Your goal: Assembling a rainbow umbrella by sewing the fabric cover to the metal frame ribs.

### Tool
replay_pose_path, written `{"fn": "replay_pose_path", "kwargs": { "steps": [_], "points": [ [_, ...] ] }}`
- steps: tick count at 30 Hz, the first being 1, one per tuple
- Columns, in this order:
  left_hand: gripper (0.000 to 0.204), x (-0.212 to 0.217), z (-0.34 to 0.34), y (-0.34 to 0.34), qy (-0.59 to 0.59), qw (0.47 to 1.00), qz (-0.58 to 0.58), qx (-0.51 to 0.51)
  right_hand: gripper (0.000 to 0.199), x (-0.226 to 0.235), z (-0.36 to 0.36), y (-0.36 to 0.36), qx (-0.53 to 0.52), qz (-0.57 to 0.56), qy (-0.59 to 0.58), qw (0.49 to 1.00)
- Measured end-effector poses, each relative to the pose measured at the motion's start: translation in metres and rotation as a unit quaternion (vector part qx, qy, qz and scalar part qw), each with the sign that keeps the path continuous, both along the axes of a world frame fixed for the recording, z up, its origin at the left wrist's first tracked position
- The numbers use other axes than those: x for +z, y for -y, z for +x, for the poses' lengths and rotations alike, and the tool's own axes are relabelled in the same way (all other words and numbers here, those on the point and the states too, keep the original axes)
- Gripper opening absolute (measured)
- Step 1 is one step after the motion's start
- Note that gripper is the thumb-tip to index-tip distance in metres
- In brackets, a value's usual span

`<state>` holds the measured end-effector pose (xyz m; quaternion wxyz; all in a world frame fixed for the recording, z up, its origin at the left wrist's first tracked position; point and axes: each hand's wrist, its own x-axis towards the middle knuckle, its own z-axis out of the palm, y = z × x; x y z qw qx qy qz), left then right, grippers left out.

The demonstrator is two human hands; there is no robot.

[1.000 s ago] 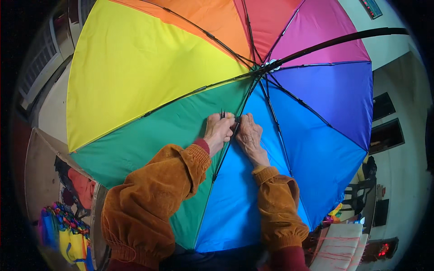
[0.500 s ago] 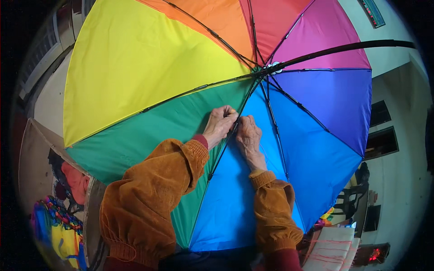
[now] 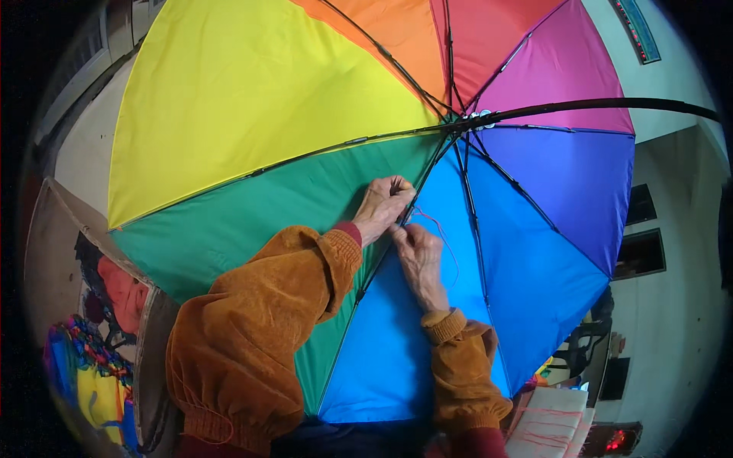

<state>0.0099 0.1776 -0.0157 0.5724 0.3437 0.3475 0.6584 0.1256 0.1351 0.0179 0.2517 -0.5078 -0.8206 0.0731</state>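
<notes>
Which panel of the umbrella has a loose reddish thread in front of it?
The blue panel between the green panel and the other blue panel. The thread curves across part of this one; the others show no loose thread.

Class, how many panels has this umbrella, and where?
8: yellow panel, left; orange panel, upper left; red panel, top; pink panel, upper right; purple panel, right; blue panel, lower right; second blue panel, bottom; green panel, lower left. None seems fully hidden.

Left hand (image 3: 384,204): fingers (image 3: 403,198) bent inward | Right hand (image 3: 422,258): just beside it, fingers curled | Forearms (image 3: 256,320): converging
</notes>
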Motion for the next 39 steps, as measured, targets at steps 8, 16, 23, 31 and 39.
{"fn": "replay_pose_path", "kwargs": {
  "steps": [8, 16, 23, 31, 39],
  "points": [
    [0.015, -0.003, 0.004, -0.001, -0.21, 0.97, 0.009, 0.125, 0.026, -0.004, -0.001, -0.001, -0.013, -0.048, -0.016, 0.999],
    [0.014, 0.008, -0.009, 0.01, 0.031, 0.989, -0.102, 0.098, 0.023, 0.005, 0.0, 0.003, -0.006, -0.041, -0.042, 0.998],
    [0.015, 0.011, -0.011, 0.018, 0.083, 0.99, -0.112, 0.005, 0.026, 0.004, -0.001, 0.001, -0.011, -0.103, -0.056, 0.993],
    [0.015, 0.008, -0.011, 0.018, 0.083, 0.992, -0.099, -0.005, 0.026, 0.006, -0.003, 0.002, -0.015, -0.103, -0.055, 0.993],
    [0.015, 0.01, -0.01, 0.02, 0.076, 0.993, -0.085, 0.01, 0.027, 0.01, -0.004, 0.003, -0.014, -0.104, -0.053, 0.993]
  ]
}}
